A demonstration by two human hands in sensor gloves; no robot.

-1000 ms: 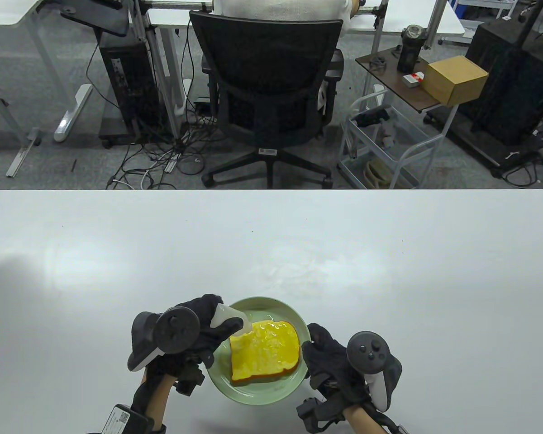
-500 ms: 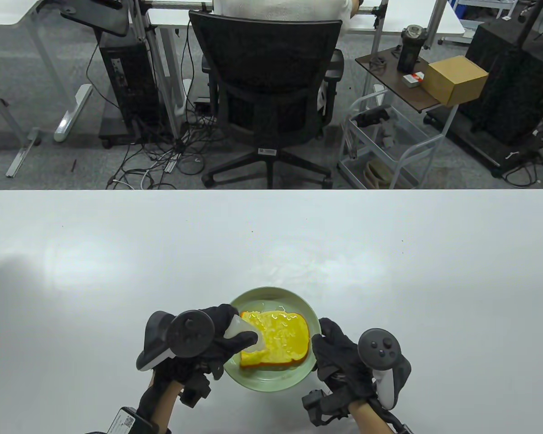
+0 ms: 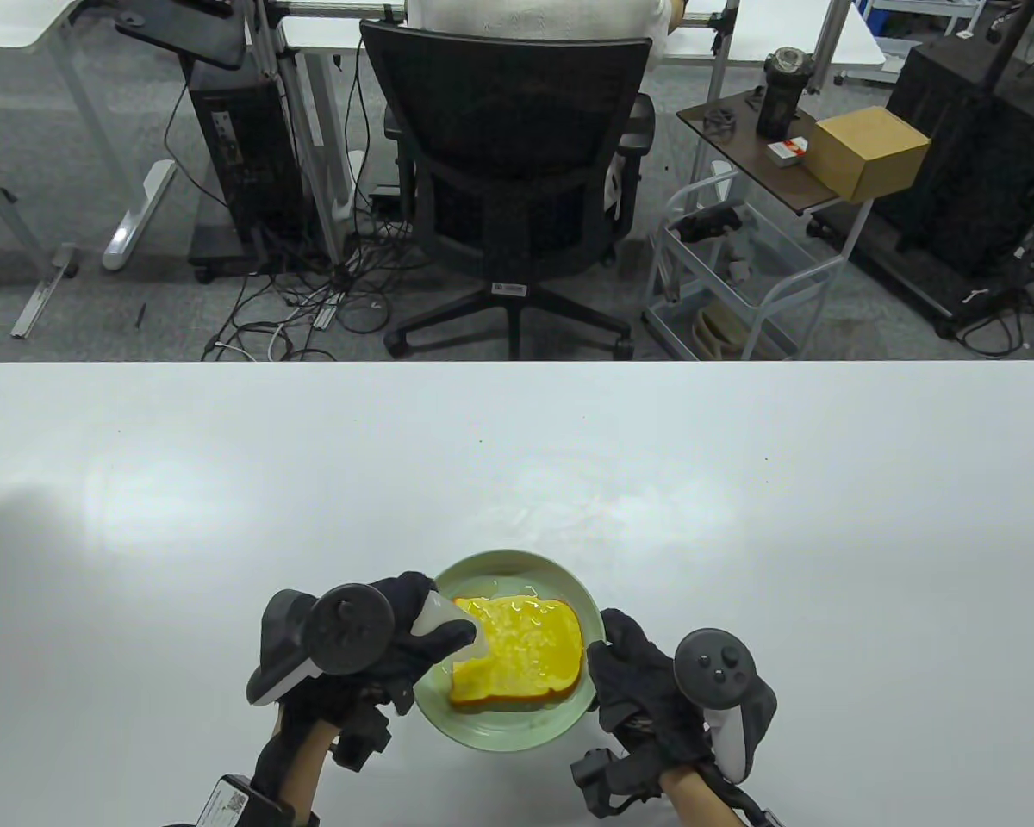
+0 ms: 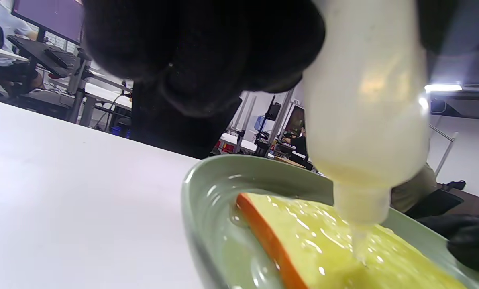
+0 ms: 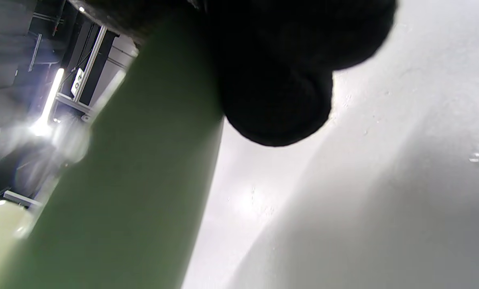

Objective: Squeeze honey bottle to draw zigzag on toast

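Observation:
A yellow toast (image 3: 521, 652) with glossy honey lines lies on a green plate (image 3: 517, 730) near the table's front edge. My left hand (image 3: 414, 642) grips a pale squeeze bottle (image 3: 448, 618), tipped nozzle-down over the toast's left edge. In the left wrist view the bottle (image 4: 363, 100) points its nozzle at the toast (image 4: 343, 249), with a thin strand of honey running down to it. My right hand (image 3: 629, 668) holds the plate's right rim; in the right wrist view the green rim (image 5: 143, 172) lies against my dark fingers (image 5: 275, 80).
The white table (image 3: 224, 517) stretches wide behind and to both sides of the plate. Beyond its far edge stand a black office chair (image 3: 508, 172), desks, cables and a small cart with a cardboard box (image 3: 866, 151).
The plate with the toast has shifted right, then slightly back left, with both hands following. The bottle's nozzle stays over the toast's left part, moving a little along it.

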